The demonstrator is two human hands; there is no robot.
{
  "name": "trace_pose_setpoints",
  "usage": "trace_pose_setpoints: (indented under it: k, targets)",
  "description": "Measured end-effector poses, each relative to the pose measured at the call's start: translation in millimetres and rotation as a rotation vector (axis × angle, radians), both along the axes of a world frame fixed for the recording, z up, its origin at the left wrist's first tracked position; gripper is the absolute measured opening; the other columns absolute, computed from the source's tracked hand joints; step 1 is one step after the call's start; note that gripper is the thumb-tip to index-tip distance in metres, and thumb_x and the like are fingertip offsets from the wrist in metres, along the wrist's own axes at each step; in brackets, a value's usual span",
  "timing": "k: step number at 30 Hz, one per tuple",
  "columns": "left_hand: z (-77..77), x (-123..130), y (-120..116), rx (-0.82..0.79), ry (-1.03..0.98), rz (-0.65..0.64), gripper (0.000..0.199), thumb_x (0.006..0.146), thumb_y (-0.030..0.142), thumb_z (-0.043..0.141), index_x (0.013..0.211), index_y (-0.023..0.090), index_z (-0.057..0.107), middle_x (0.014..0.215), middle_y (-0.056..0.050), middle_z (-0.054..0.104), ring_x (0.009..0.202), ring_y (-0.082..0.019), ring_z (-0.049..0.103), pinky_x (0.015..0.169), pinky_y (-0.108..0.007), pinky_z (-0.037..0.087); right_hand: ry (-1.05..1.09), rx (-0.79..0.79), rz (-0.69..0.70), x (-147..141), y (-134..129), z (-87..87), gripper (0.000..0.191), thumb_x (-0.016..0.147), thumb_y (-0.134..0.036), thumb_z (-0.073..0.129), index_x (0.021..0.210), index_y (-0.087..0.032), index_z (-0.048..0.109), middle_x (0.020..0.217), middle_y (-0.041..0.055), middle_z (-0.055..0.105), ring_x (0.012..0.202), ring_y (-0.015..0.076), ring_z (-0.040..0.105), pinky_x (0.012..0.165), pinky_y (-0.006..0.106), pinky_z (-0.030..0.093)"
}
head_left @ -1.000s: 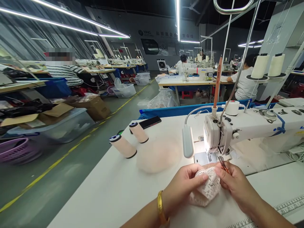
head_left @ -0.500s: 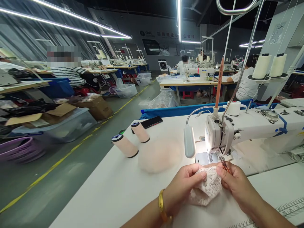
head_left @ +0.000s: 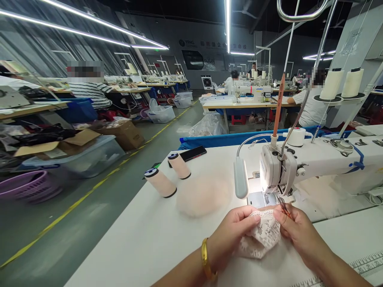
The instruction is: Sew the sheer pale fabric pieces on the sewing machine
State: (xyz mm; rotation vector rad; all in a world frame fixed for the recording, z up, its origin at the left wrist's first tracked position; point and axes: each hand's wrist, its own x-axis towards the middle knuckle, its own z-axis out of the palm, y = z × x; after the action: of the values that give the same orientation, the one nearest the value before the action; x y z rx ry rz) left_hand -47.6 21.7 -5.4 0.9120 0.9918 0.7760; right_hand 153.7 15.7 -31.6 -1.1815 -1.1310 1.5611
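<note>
Lace [head_left: 263, 236], perhaps against white table [head_left: 140, 243]; dim workshop [head_left: 89, 223]

- Is a smooth white tabletop [head_left: 119, 247].
- Bears two peach cylindrical thread spools [head_left: 162, 184], beside a blurred peach oval [head_left: 205, 196].
- Holds a black rectangular phone [head_left: 195, 154].
- Carries a long white sewing machine [head_left: 327, 163].
</note>
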Motion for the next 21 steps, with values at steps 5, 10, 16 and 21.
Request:
trace_pose_setpoints:
  k: [5, 10, 16, 21]
  targets:
    - [0.1, 0.4, -0.4, 0.008, 0.02, 0.008, 0.049, 0.066, 0.058, 0.087, 0.069, 0.016, 0.062, 0.066, 0.0, 0.056, 0.064, -0.014, 0.051, 0.06, -0.026, 0.039, 0.036, 0.005, -0.025, -2.6, -1.5, -0.2, 0.053, 0.081, -0.07, 0.077, 0.077, -0.021, 0.055, 0.066, -0.0074, 0.034, 0.058, 0.0113, 0.032, 0.055, 0.026, 0.032]
    - [2.2, 1.0, 0.6, -0.002, 0.046, 0.048, 0.045, 0.069, 0.055, 0.085, 0.073, 0.016, 0.064, 0.067, 0.0, 0.057, 0.063, -0.014, 0.051, 0.058, -0.025, 0.04, 0.029, -0.004, -0.03, -3.7, -3.4, 2.5, 0.056, 0.084, -0.075, 0.07, 0.079, -0.021, 0.057, 0.07, -0.0043, 0.041, 0.062, 0.0134, 0.041, 0.057, 0.026, 0.039]
    - [3.5, -0.7, 0.3, 0.007, 0.022, 0.067, 0.044, 0.07, 0.055, 0.085, 0.073, 0.015, 0.065, 0.069, -0.002, 0.059, 0.067, -0.015, 0.054, 0.062, -0.026, 0.043, -0.091, 0.101, 0.052, 2.1, -1.3, 2.5, 0.055, 0.084, -0.072, 0.071, 0.096, -0.019, 0.069, 0.109, 0.0101, 0.067, 0.097, 0.027, 0.064, 0.089, 0.038, 0.052]
    - [5.5, -4.1, 2.0, 0.16, 0.132, 0.0, 0.036, 0.075, 0.05, 0.081, 0.08, 0.016, 0.069, 0.074, -0.002, 0.062, 0.069, -0.017, 0.056, 0.064, -0.027, 0.045, -0.137, 0.157, 0.029, 4.1, -0.4, 0.8, 0.047, 0.087, -0.066, 0.069, 0.092, -0.02, 0.07, 0.103, 0.0077, 0.067, 0.091, 0.0249, 0.065, 0.085, 0.036, 0.054]
